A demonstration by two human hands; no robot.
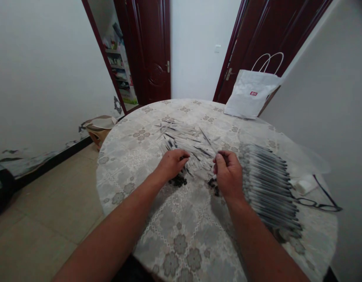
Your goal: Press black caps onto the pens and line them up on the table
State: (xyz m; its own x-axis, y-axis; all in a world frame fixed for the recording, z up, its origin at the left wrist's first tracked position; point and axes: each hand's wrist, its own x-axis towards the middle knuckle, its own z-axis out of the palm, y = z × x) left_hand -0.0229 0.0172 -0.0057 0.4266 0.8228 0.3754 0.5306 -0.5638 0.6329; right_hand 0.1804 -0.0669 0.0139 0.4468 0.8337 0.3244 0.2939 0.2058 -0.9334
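Observation:
My right hand (228, 172) pinches a slim whitish pen (209, 140) with a dark streak inside, its far end pointing up and to the left. My left hand (172, 163) is at the near left edge of a loose pile of whitish, pen-like sticks (183, 131). Its thumb and index finger are curled close together; whatever may be between them is too small to make out. Small black pieces, seemingly pen caps (178, 181), lie just below my left hand. More black pieces (215, 188) lie beside my right hand.
Right of my right hand, many dark-tipped pens (269, 184) lie stacked in parallel rows. Black-framed glasses (317, 204) and a white roll-like object (304, 186) lie beyond them. A white paper bag (251, 92) stands at the back right of the round, cloth-covered table (181, 239).

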